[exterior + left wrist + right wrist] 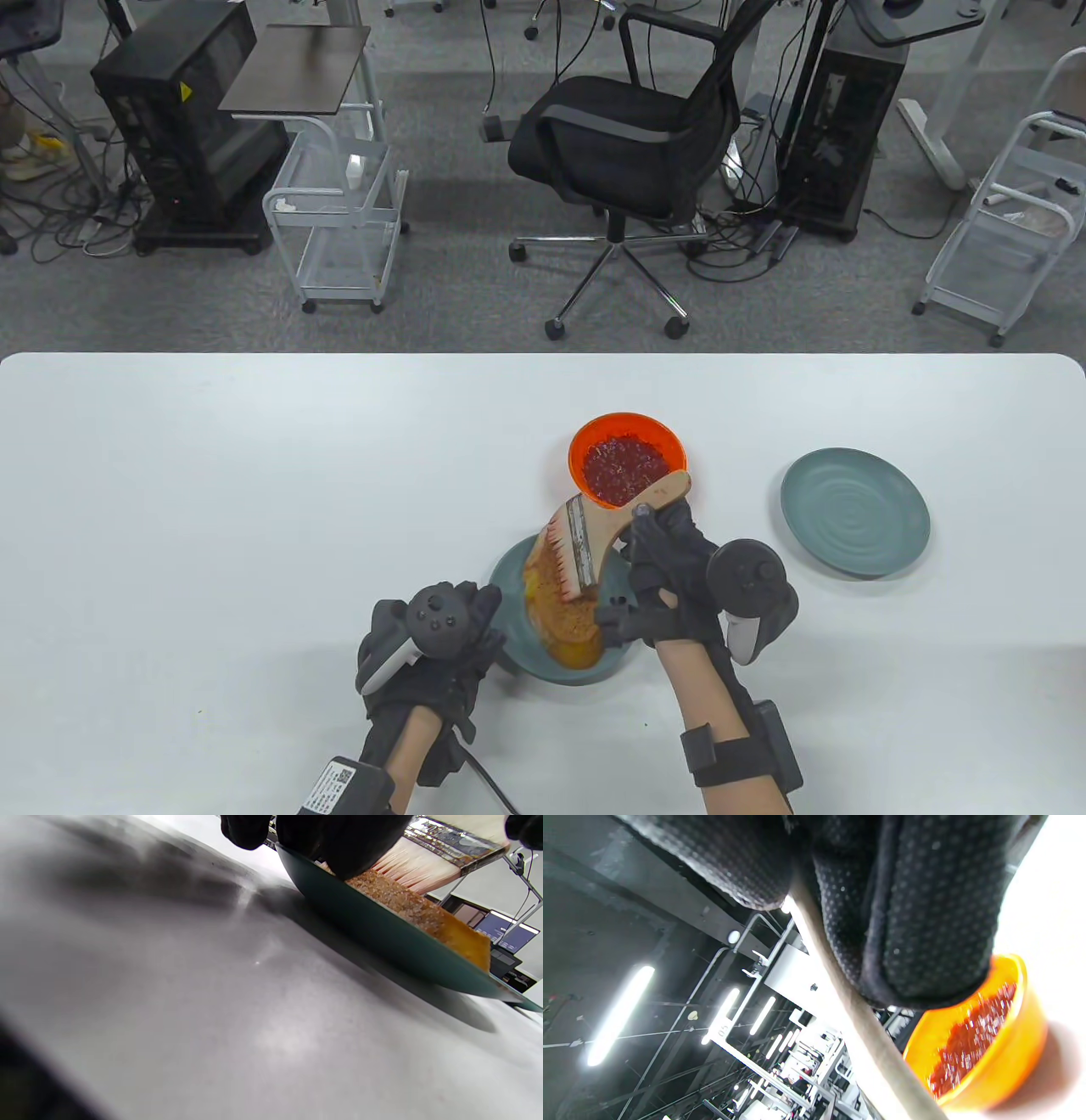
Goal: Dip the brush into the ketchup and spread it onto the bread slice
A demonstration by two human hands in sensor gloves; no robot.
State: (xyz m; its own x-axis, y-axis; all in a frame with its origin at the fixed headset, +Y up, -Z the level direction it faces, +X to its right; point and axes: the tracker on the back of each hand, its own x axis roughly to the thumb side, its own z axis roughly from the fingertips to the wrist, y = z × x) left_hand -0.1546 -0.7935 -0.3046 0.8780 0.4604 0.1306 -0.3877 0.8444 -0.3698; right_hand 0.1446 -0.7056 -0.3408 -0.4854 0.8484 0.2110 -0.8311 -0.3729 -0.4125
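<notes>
A: Where are we with the spreading?

B: The right hand (670, 577) grasps the brush (594, 531) by its wooden handle, bristles laid on the bread slice (567, 624), which sits in the teal plate (509, 577) at lower centre of the table view. The left hand (433, 645) rests at the plate's left rim; whether it actually grips the rim, I cannot tell.

A: How should the stroke go?

B: Lightly, I'd say, with the bristles flat and drawn along the slice while the plate is steadied. The ketchup bowl (628, 463) stands just above on the bench (212, 509) for re-dipping. Beware tearing the bread.
</notes>
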